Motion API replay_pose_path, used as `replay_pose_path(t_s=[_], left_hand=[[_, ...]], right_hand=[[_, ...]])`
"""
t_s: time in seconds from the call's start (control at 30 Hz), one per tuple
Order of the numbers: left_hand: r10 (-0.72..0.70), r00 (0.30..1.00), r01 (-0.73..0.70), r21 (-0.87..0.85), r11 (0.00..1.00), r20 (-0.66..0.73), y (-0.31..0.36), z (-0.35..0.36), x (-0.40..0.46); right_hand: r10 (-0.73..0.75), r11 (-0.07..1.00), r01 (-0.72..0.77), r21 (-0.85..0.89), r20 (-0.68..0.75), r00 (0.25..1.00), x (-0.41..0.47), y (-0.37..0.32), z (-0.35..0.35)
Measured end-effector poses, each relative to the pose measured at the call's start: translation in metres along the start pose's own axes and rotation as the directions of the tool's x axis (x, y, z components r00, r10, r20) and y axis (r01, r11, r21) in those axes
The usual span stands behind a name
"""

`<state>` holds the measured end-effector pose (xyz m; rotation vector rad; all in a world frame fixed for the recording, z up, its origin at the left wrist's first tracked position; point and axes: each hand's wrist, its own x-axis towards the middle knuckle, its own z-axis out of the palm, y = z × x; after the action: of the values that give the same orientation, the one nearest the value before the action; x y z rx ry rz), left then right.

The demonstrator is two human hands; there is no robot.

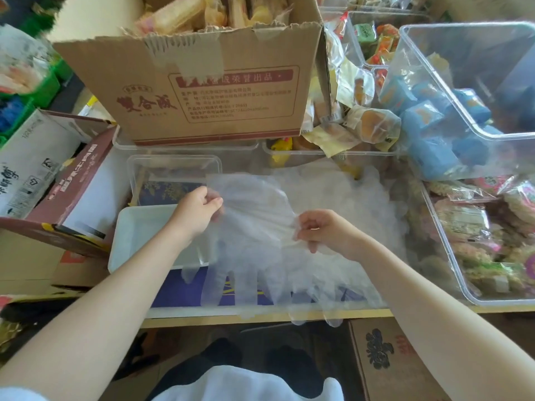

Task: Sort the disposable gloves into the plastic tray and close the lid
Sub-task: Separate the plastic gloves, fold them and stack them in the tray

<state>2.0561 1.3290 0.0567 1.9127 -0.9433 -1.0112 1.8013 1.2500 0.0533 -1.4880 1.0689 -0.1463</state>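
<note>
A clear disposable glove [249, 227] hangs stretched between my hands, its fingers pointing down toward the table's front edge. My left hand [197, 211] pinches its left edge near the cuff. My right hand [321, 230] pinches the right edge. A white plastic tray [136, 235] lies just left of and partly under the glove. Its clear lid [173, 169] sits behind the tray. A heap of more clear gloves [333, 195] lies behind and to the right of my hands.
A brown cardboard box [202, 91] of snacks stands at the back. Clear bins with blue packets [451, 117] and wrapped snacks [486, 241] crowd the right. Open cartons [43, 169] stand on the left. A purple mat [185, 290] covers the table.
</note>
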Motion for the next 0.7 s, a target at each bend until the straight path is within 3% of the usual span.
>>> replay_pose_path(t_s=[0.1, 0.2, 0.33, 0.53, 0.6, 0.7], left_hand=[[-0.033, 0.999, 0.033, 0.024, 0.999, -0.01, -0.008, 0.0, -0.003], [-0.036, 0.997, 0.041, 0.065, 0.997, -0.075, -0.02, -0.005, -0.005], [-0.052, 0.986, 0.071, 0.119, 0.99, -0.158, -0.03, -0.014, 0.0], [-0.01, 0.991, 0.037, 0.2, 0.979, -0.13, -0.024, -0.014, 0.007], [0.005, 0.993, 0.019, 0.204, 0.979, -0.121, -0.026, -0.015, 0.01], [0.001, 0.996, 0.019, 0.214, 0.977, -0.093, -0.026, -0.016, 0.014]], right_hand=[[0.073, 0.979, -0.054, -0.194, 0.09, 0.993, 0.01, 0.019, 0.016], [0.012, 0.884, -0.034, -0.466, -0.049, 0.999, 0.027, 0.034, 0.029], [-0.092, 0.867, -0.076, -0.493, -0.308, 0.947, 0.054, 0.032, 0.021], [-0.134, 0.789, -0.156, -0.594, -0.415, 0.9, 0.105, 0.034, 0.003], [-0.096, 0.764, -0.235, -0.601, -0.466, 0.879, 0.12, 0.036, 0.0], [0.057, 0.804, -0.383, -0.455, -0.582, 0.811, 0.135, 0.034, 0.001]])
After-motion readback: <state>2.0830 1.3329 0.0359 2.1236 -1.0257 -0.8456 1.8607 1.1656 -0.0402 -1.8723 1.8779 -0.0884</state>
